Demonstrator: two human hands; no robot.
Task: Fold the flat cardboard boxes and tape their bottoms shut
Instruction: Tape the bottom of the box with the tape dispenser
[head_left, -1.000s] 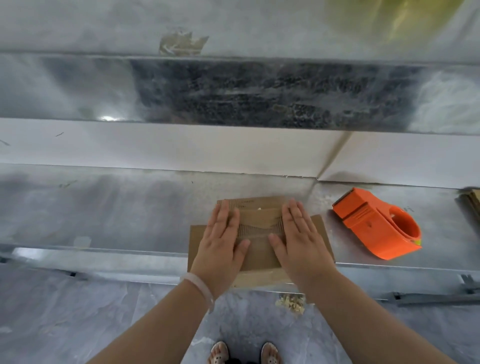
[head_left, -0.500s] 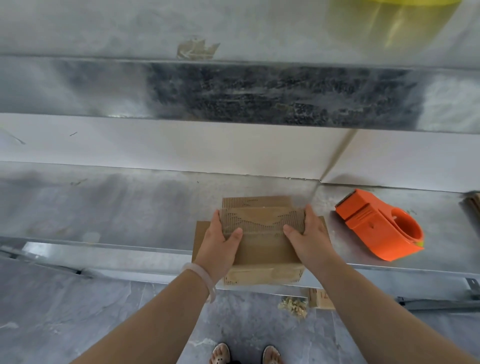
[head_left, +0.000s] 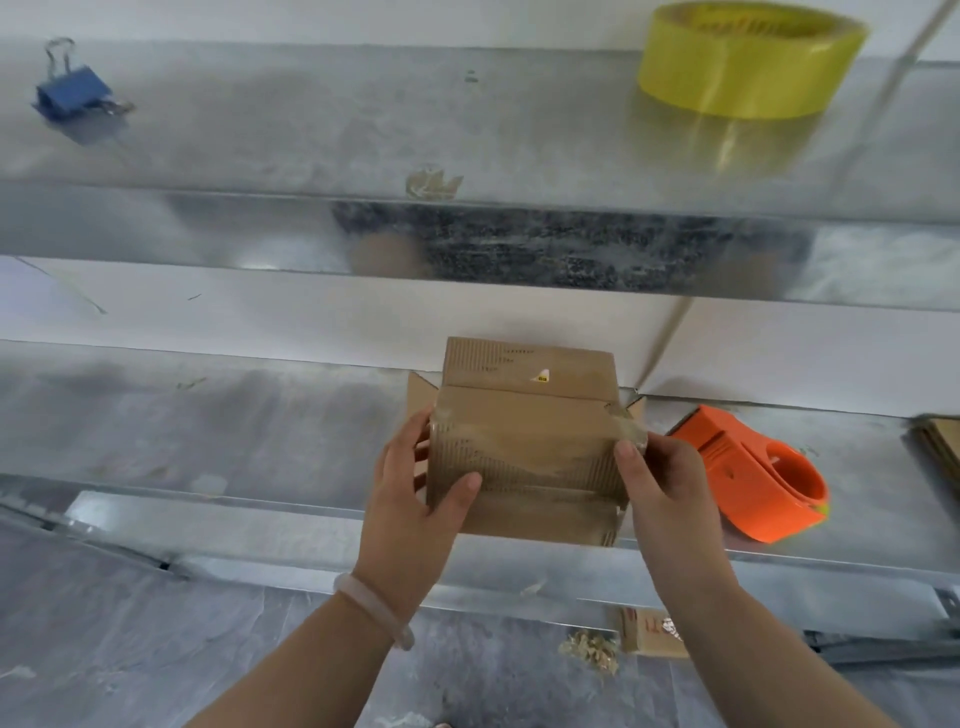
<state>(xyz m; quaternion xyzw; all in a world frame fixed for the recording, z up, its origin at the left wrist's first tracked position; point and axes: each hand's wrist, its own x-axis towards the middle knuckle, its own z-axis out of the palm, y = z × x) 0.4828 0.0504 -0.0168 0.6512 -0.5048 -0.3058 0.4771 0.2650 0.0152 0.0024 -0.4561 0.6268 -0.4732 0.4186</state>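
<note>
Left of the cardboard box (head_left: 524, 447) you have open metal shelf (head_left: 208, 426) to pass a hand along. Right of the box, the orange tape dispenser (head_left: 753, 478) sits near, with flat cardboard (head_left: 940, 452) beyond it. Behind the box a white wall (head_left: 311, 322) closes the back; above the box the upper shelf (head_left: 260, 234) caps the room.

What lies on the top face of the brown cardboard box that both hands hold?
A strip of clear glossy tape runs across the small brown cardboard box; the left hand and right hand grip its sides, thumbs on top. Its inside and underside are hidden.
</note>
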